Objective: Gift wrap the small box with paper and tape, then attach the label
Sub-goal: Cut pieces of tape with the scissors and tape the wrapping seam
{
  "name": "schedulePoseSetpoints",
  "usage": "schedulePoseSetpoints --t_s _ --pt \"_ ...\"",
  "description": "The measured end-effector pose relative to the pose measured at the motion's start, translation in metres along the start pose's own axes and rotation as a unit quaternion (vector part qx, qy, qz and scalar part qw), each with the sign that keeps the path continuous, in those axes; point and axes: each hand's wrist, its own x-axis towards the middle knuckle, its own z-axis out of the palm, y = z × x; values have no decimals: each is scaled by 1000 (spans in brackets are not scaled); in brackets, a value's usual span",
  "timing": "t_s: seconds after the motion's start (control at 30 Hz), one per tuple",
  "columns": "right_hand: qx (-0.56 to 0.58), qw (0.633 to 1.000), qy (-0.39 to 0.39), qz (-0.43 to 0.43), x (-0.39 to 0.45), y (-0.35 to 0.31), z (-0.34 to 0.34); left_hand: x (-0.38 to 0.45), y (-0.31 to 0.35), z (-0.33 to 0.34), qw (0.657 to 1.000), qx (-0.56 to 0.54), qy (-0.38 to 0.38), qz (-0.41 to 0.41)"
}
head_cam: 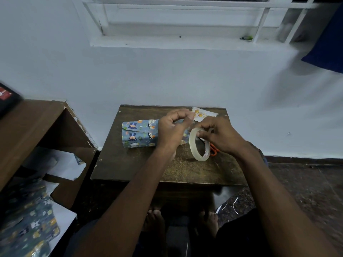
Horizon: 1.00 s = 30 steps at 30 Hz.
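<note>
Box (140, 135): sitting wrapped at tabletop's left-rear, seam showing.
R hand (216, 135): gripping tape (198, 145).
L hand (173, 127): pinching tape end.
Left: sealing, then label (203, 114), lying at rear edge.

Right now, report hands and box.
Right hand grips clear tape roll. Left hand pinches tape end. Patterned blue wrapped box on table, untouched. Nothing obstructing.

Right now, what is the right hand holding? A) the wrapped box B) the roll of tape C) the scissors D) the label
B: the right hand grips the roll of tape above the table, while the orange scissors lie behind it.
</note>
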Motion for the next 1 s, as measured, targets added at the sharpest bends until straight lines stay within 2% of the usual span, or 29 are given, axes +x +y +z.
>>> schedulePoseSetpoints --t_s 0.1,0.27,0.5,0.67,0.8,0.93,1.0 --pt "-24 1000 -9 7 1 4 1 0 1 -2 1000 12 -13 18" --pt "-45 999 10 16 2 7 2 5 0 -10 987 110 -90 75" --pt "-40 998 30 23 0 4 2 4 8 -17 971 140 -181 65" --pt "-57 996 32 66 -2 -3 1 1 12 -15 970 153 -168 90" --pt "-164 968 87 170 -7 4 -6 -1 10 -13 971 170 -133 103" --pt "-215 948 26 235 -17 3 0 -3 12 -11 961 214 -113 130" --pt "-240 938 19 249 -19 1 5 -4 11 -10 957 232 -111 135"
